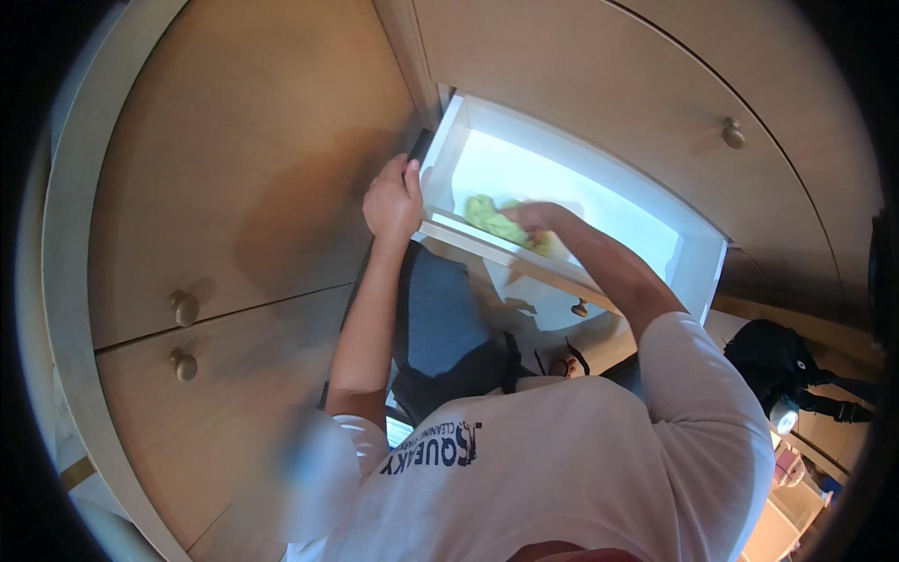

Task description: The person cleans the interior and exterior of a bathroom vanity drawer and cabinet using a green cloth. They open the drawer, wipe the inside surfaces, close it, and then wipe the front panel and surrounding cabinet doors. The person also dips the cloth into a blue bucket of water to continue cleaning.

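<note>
A white-lined wooden drawer is pulled out before me, its wood front with a small knob facing my body. My right hand reaches inside and holds a crumpled yellow-green cloth against the drawer floor near the front wall. Motion blurs the hand and part of the cloth. At the drawer's left front corner, my left hand grips the side, with its thumb along the outer wall and the other fingers partly hidden.
Wooden cabinet doors with round knobs stand close on my left. Above the drawer is another wooden front with a knob. A black bag with straps is at the right. Grey-blue fabric lies below the drawer's left end.
</note>
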Tool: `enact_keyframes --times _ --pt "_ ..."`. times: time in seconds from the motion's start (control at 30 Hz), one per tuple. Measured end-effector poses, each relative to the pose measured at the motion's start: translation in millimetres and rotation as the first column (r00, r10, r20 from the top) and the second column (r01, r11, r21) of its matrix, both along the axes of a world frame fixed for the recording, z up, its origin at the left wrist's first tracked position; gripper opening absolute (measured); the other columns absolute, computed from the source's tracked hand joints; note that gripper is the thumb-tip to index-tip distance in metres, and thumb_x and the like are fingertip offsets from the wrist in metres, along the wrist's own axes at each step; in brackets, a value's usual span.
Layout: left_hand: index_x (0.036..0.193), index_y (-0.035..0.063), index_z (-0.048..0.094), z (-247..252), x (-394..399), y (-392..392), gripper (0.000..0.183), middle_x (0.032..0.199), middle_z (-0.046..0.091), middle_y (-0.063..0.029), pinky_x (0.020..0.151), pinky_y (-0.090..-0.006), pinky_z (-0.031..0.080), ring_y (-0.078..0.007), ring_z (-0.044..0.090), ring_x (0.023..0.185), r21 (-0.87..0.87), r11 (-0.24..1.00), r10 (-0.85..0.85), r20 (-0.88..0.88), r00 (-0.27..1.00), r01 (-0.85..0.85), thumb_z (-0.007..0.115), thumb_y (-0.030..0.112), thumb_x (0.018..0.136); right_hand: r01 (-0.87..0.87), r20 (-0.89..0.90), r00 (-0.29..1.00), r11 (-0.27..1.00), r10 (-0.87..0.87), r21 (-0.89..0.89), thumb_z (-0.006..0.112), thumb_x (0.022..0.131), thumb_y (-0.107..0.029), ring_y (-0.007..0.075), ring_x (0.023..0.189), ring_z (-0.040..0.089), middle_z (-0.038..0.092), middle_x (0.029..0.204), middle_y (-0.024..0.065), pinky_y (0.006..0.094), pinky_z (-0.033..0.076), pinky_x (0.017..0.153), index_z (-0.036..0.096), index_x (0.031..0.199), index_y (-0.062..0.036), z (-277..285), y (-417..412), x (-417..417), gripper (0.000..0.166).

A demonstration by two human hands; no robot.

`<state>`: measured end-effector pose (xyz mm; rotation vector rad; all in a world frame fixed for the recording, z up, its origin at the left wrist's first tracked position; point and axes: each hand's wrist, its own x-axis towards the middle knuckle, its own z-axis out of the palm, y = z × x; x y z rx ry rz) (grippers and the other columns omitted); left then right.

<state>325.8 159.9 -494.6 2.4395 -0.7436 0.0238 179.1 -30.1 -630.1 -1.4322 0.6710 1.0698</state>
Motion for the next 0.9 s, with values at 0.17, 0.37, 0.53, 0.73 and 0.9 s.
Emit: enact_keyframes --times 0.17,0.37,0.53,0.73,0.9 --pt "0.111 0.0071 0.050 0 3 6 0.040 0.100 0.059 -0.0111 0.078 -0.0383 0.042 -0.0290 0.054 0.092 -0.192 0.981 -0.016 -0.084 0.996 -0.001 0.034 0.035 0.087 0.316 0.237 0.833 0.781 -0.500 0.538 0.049 0.081 -0.038 0.0176 0.096 0.052 0.053 0.108 0.0098 0.0299 0.043 0.082 0.041 0.119 -0.0031 24 47 58 0.052" --pt "0.116 0.0083 0.044 -5 10 12 0.044 0.107 0.056 -0.0106 0.082 -0.0367 0.039 -0.0286 0.051 0.101 -0.328 0.945 -0.081 -0.233 0.969 -0.001 0.024 0.038 0.089 0.099 0.474 0.821 0.897 -0.318 0.431 0.055 0.073 -0.020 0.0172 0.086 0.056 0.056 0.096 0.0104 0.0273 0.045 0.077 0.046 0.111 0.0038 158 60 52 0.046" --pt "0.106 0.0094 0.052 -1 9 5 0.048 0.098 0.060 -0.0094 0.079 -0.0401 0.040 -0.0315 0.054 0.092 -0.152 0.987 -0.085 -0.275 0.958 0.044 0.022 0.042 0.088 -0.056 0.685 0.708 0.981 0.172 -0.187 0.056 0.069 -0.023 0.0190 0.082 0.056 0.058 0.090 0.0130 0.0289 0.044 0.073 0.051 0.101 0.0055 144 82 61 0.043" --pt "0.092 0.0057 0.057 0 5 5 0.052 0.087 0.061 -0.0153 0.071 -0.0441 0.042 -0.0346 0.056 0.083 0.113 0.993 0.037 -0.161 0.986 -0.019 0.024 0.045 0.087 -0.135 0.482 0.847 0.968 0.224 -0.212 0.057 0.066 -0.026 0.0187 0.075 0.057 0.061 0.085 0.0113 0.0304 0.044 0.069 0.057 0.093 0.0015 167 13 -79 0.038" --pt "0.094 0.0060 0.058 6 3 -1 0.053 0.084 0.063 -0.0110 0.072 -0.0427 0.043 -0.0311 0.058 0.084 0.098 0.995 0.034 -0.154 0.988 -0.019 0.024 0.046 0.087 0.119 0.137 0.988 0.928 -0.074 -0.354 0.057 0.060 -0.022 0.0202 0.077 0.056 0.060 0.088 0.0153 0.0312 0.044 0.072 0.056 0.095 0.0057 184 -49 -258 0.045"
